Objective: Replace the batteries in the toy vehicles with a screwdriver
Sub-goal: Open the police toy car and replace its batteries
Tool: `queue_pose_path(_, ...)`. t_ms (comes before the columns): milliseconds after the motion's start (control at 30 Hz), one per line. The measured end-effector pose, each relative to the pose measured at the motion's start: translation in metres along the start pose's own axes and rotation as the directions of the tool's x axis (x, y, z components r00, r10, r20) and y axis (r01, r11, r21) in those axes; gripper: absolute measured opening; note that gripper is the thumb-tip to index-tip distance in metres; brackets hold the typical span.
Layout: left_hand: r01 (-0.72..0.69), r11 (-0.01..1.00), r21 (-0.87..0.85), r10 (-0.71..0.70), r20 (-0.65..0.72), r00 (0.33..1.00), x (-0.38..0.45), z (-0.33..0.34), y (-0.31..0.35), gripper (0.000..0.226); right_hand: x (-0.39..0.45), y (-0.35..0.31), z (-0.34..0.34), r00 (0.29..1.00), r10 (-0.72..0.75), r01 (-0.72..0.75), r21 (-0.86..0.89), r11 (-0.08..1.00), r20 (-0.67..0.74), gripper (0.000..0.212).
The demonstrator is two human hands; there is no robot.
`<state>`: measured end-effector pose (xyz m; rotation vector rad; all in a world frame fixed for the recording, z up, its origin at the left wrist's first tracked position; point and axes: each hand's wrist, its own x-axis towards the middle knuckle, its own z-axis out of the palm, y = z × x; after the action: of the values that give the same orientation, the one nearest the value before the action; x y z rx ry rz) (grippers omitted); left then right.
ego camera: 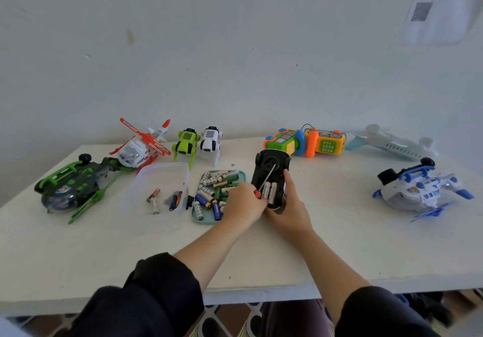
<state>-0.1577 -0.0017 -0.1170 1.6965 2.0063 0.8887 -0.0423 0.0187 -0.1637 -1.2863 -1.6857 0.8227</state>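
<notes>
A black toy car (271, 164) lies upside down at the table's middle, its battery bay open with two white batteries (270, 193) showing. My right hand (287, 206) grips the car's near end, one finger up along its right side. My left hand (244, 202) holds a small screwdriver (265, 179) with a red handle; its metal shaft points up over the car's underside. A teal tray (197, 216) of several loose batteries sits just left of my left hand.
A clear plastic tub (159, 177) with a few batteries stands left of the tray. Around the table: green helicopter (70, 185), red-white helicopter (138, 148), green and white robot dogs (198, 143), colourful toy phones (305, 142), white plane (394, 144), blue-white helicopter (418, 187).
</notes>
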Motion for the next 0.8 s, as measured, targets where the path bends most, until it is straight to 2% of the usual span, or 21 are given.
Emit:
queue_pose_path(133, -0.019, 0.998, -0.055, 0.014, -0.076, 0.997, 0.005, -0.017, -0.005, 0.042, 0.002, 0.0, 0.0, 1.0, 0.007, -0.007, 0.006, 1.0, 0.015, 0.097)
queue_pose_path(267, -0.019, 0.999, -0.034, 0.022, 0.086, 0.996, 0.009, -0.026, -0.012, 0.04, 0.0, -0.001, 0.003, 1.0, -0.01, 0.01, -0.014, 1.0, 0.008, 0.097)
queue_pose_path(333, -0.024, 1.0, -0.013, 0.025, 0.107, 0.994, 0.005, -0.021, -0.009, 0.044, 0.0, -0.001, 0.004, 1.0, -0.017, 0.016, -0.042, 0.999, -0.001, 0.096)
queue_pose_path(433, -0.024, 0.999, 0.041, 0.021, 0.07, 0.997, 0.002, -0.009, -0.002, 0.037, -0.001, 0.0, 0.004, 1.0, -0.018, 0.017, -0.066, 0.998, -0.011, 0.094)
queue_pose_path(500, 0.003, 1.0, 0.027, -0.004, 0.02, 1.0, 0.003, -0.006, 0.001, 0.039, -0.001, 0.0, 0.004, 1.0, -0.015, 0.015, -0.062, 0.998, 0.002, 0.095)
queue_pose_path(600, 0.038, 0.998, -0.044, -0.039, -0.024, 0.999, 0.005, -0.006, -0.002, 0.045, -0.001, -0.001, 0.004, 1.0, -0.012, 0.013, -0.054, 0.998, 0.013, 0.095)
queue_pose_path(733, 0.101, 0.951, -0.292, -0.127, -0.074, 0.989, 0.009, -0.014, -0.008, 0.055, 0.0, -0.003, 0.004, 1.0, 0.006, -0.005, -0.03, 1.0, 0.022, 0.096)
queue_pose_path(800, 0.089, 0.951, -0.296, -0.133, -0.132, 0.982, 0.013, -0.029, -0.013, 0.046, 0.0, -0.003, 0.004, 1.0, 0.0, 0.001, -0.049, 0.999, 0.024, 0.095)
